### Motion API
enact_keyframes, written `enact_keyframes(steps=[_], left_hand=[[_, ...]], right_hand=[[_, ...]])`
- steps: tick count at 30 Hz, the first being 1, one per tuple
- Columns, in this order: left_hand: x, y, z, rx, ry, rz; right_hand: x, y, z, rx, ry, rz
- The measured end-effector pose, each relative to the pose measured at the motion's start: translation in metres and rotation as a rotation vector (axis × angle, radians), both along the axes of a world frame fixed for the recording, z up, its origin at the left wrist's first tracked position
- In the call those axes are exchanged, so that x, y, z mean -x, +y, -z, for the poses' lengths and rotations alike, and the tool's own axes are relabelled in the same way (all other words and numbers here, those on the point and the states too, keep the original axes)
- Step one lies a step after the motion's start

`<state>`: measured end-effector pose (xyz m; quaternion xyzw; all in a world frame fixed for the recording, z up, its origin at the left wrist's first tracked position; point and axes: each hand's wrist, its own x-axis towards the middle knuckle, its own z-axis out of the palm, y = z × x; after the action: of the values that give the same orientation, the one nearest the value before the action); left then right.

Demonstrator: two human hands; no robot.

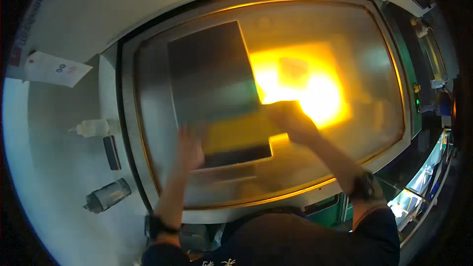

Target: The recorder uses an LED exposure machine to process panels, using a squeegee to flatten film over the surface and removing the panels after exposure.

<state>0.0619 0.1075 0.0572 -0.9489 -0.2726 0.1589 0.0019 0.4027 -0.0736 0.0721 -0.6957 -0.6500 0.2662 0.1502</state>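
Tabletop (315, 27) with yellow glare (322, 101), dark panel (212, 64), bottles (107, 196) on pale ledge (51, 118)

- Dressed in a dark, nearly black shirt (281, 241), with small white lettering (218, 262) near the picture's lower edge.
- Covered by a dark left sleeve (165, 256) and right sleeve (378, 231), both stopping short of the wrists.
- Strapped with a dark left wristband (158, 227) and a chunky black right wristband (365, 187).
- Bare at left hand (190, 151) and right hand (294, 122).

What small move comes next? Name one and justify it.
Probably steady the dark panel by its side edges: the left hand is at the lower left edge, the right hand at the right edge, and motion blur hides whether either has a firm hold.
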Motion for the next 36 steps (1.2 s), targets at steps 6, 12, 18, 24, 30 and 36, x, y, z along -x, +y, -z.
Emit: enact_keyframes(steps=[6,12,18,24,30,36], left_hand=[[-0.188,0.239,0.018,-0.055,-0.303,-0.174],[-0.227,0.316,0.02,0.13,-0.295,-0.163],[-0.191,0.197,-0.027,0.073,-0.246,-0.195],[-0.083,-0.048,-0.075,0.496,0.09,-0.224],[-0.013,-0.232,-0.116,0.411,-0.081,-0.077],[-0.048,-0.28,-0.081,0.539,-0.046,-0.327]], right_hand=[[-0.159,0.238,0.036,-0.232,-0.704,-0.065],[-0.204,0.291,0.06,-0.192,-0.707,-0.028],[-0.146,0.211,0.041,-0.18,-0.639,-0.034],[-0.035,-0.076,0.01,0.033,0.189,0.131],[0.041,-0.244,-0.04,-0.217,-0.253,-0.122],[-0.081,-0.26,0.0,-0.13,0.186,-0.203]])
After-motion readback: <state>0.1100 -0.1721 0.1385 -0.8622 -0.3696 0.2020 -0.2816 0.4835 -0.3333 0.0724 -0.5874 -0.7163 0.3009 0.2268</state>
